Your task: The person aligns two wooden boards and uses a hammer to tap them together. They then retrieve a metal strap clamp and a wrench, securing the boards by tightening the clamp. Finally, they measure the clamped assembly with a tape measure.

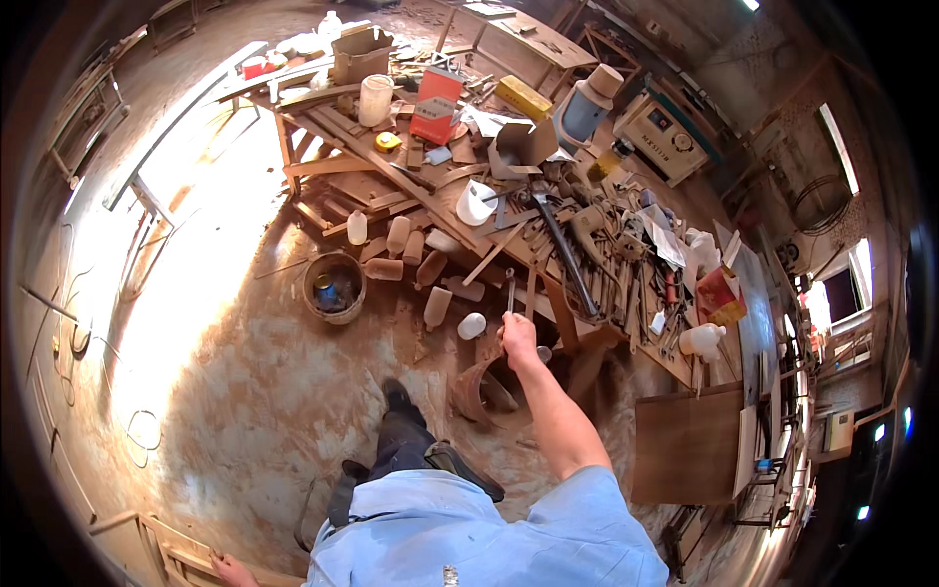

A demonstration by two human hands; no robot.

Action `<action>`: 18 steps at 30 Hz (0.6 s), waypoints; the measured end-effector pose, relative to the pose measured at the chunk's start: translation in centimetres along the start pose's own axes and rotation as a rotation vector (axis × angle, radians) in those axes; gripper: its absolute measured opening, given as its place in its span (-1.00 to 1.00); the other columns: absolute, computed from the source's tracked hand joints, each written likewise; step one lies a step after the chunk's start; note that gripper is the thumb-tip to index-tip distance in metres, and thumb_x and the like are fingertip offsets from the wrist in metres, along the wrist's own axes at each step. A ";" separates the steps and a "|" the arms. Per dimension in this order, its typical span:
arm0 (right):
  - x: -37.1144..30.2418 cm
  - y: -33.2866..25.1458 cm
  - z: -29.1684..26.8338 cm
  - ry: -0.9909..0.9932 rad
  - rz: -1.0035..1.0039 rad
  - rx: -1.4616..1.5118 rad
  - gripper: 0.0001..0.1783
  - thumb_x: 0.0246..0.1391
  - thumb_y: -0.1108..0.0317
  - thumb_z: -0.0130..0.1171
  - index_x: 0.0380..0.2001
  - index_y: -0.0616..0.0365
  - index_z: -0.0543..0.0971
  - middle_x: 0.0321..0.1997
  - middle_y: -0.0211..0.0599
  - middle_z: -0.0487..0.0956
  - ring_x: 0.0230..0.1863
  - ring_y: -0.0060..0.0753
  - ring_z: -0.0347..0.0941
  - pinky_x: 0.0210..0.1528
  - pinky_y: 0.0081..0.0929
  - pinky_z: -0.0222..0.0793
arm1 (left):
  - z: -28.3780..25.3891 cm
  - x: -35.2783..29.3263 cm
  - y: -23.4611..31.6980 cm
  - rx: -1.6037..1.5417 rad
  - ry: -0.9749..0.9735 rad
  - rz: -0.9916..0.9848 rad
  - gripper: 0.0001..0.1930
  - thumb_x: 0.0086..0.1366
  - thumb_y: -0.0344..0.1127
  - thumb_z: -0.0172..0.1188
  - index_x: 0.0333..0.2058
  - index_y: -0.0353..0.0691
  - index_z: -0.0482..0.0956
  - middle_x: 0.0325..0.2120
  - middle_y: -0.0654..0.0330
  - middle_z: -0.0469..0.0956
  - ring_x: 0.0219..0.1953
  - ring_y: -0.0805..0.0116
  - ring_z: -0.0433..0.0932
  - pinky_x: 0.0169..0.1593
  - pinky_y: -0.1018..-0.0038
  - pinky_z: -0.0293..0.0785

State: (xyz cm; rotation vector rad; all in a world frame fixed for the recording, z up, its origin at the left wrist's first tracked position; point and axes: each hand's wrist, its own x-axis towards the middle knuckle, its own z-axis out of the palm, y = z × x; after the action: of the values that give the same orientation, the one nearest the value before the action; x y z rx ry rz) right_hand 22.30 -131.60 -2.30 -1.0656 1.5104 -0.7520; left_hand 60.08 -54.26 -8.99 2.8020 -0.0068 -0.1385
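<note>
My right hand (518, 338) is raised near the front edge of the cluttered workbench (430, 207). Its fingers are closed round the lower end of a slim metal wrench (511, 290), whose ringed head points away from me. At the lower left rim, my left hand (235, 571) is closed on a rail of a pale wooden frame (186, 560); only part of this hand shows. Beyond the wrench, a long dark bar with a hammer-like head (562, 249) lies across a heap of tools.
Several dusty plastic bottles (436, 307) and a bucket (335, 288) with a blue can inside are on the floor. A broken round container (485, 391) lies under my right forearm. On the bench are a white tub (476, 203) and a red box (436, 106). A brown panel (688, 445) stands at right.
</note>
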 end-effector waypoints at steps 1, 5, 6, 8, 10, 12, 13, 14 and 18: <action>2.3 -0.6 0.4 0.005 -0.040 -0.010 -0.68 0.21 0.19 -0.05 -0.58 0.08 0.41 -0.76 -0.41 0.38 -0.84 -0.54 0.20 -0.84 -0.52 0.09 | 0.7 0.7 1.6 -0.062 -0.035 -0.020 -0.58 0.29 -0.36 -0.07 0.11 -0.35 0.34 -0.02 -0.11 0.41 -0.05 -0.04 0.43 0.00 0.23 0.35; 13.2 -3.0 1.7 0.148 -0.287 -0.401 -0.65 0.17 0.21 -0.04 -0.58 0.25 0.45 -0.64 -0.14 0.47 -0.57 -0.25 0.43 -0.48 -0.28 0.30 | 3.3 2.1 7.6 -0.030 -0.064 -0.032 -0.56 0.24 -0.39 -0.03 0.10 -0.37 0.35 -0.08 -0.11 0.43 -0.05 -0.02 0.43 0.03 0.27 0.34; 15.2 -4.5 2.5 0.161 -0.283 -0.483 -0.65 0.14 0.21 -0.04 -0.51 0.32 0.49 -0.56 0.05 0.53 -0.42 -0.02 0.51 -0.31 -0.17 0.36 | 3.8 2.4 8.7 -0.001 -0.054 -0.035 -0.56 0.22 -0.40 -0.01 0.09 -0.38 0.35 -0.10 -0.12 0.44 -0.05 -0.01 0.42 0.04 0.27 0.33; 19.2 -5.9 3.3 0.210 -0.418 -0.790 -0.64 0.11 0.21 -0.06 -0.27 0.33 0.51 -0.26 0.23 0.54 -0.13 0.25 0.44 -0.08 -0.03 0.34 | 1.4 -0.5 18.4 0.099 -0.224 -0.119 -0.57 0.23 -0.40 -0.01 0.08 -0.40 0.35 0.01 -0.13 0.37 0.02 0.02 0.41 0.08 0.28 0.33; 21.5 -7.1 2.7 0.287 -0.358 -0.815 -0.63 0.12 0.22 -0.07 -0.19 0.31 0.49 -0.20 0.25 0.52 -0.10 0.27 0.42 -0.05 -0.01 0.33 | 0.5 -1.0 26.5 0.128 -0.315 -0.111 -0.58 0.22 -0.41 -0.02 0.06 -0.41 0.36 0.02 -0.12 0.36 0.00 0.05 0.42 0.06 0.30 0.35; 24.9 -7.2 1.5 0.282 -0.362 -0.839 -0.63 0.10 0.25 -0.04 -0.11 0.30 0.46 -0.10 0.22 0.48 -0.07 0.23 0.40 -0.03 -0.02 0.32 | 1.9 -0.8 29.5 0.078 -0.316 -0.015 -0.59 0.19 -0.44 -0.02 0.04 -0.41 0.37 -0.07 -0.08 0.42 -0.11 0.08 0.48 -0.02 0.32 0.40; 24.9 -8.2 1.8 0.282 -0.393 -0.940 -0.63 0.09 0.29 -0.01 -0.10 0.30 0.47 -0.08 0.18 0.47 -0.06 0.20 0.38 -0.03 -0.02 0.31 | 2.1 -1.1 31.5 0.072 -0.309 -0.016 -0.59 0.19 -0.44 -0.01 0.04 -0.41 0.37 -0.09 -0.07 0.42 -0.12 0.09 0.48 -0.02 0.33 0.40; 24.3 -9.7 2.1 0.279 -0.426 -1.040 -0.64 0.08 0.32 0.01 -0.09 0.31 0.47 -0.06 0.15 0.45 -0.05 0.17 0.37 -0.02 -0.01 0.30 | 2.0 -1.5 34.0 0.068 -0.300 -0.019 -0.59 0.19 -0.45 -0.01 0.03 -0.41 0.38 -0.11 -0.05 0.43 -0.14 0.10 0.48 -0.03 0.34 0.40; 24.1 -16.0 2.6 0.248 -0.583 -0.478 -0.74 0.15 0.42 0.04 -0.10 0.28 0.50 -0.13 -0.08 0.48 -0.13 -0.23 0.43 -0.08 -0.36 0.36 | 3.4 -3.4 36.9 0.012 -0.228 -0.067 -0.59 0.17 -0.46 0.01 0.02 -0.40 0.39 -0.15 -0.01 0.45 -0.15 0.12 0.48 -0.05 0.33 0.41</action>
State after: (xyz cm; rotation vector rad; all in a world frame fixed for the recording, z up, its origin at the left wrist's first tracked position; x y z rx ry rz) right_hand 28.22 -159.72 1.60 -1.8779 1.6475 -0.9690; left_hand 56.83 -90.13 0.35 2.7832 0.0319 -0.4742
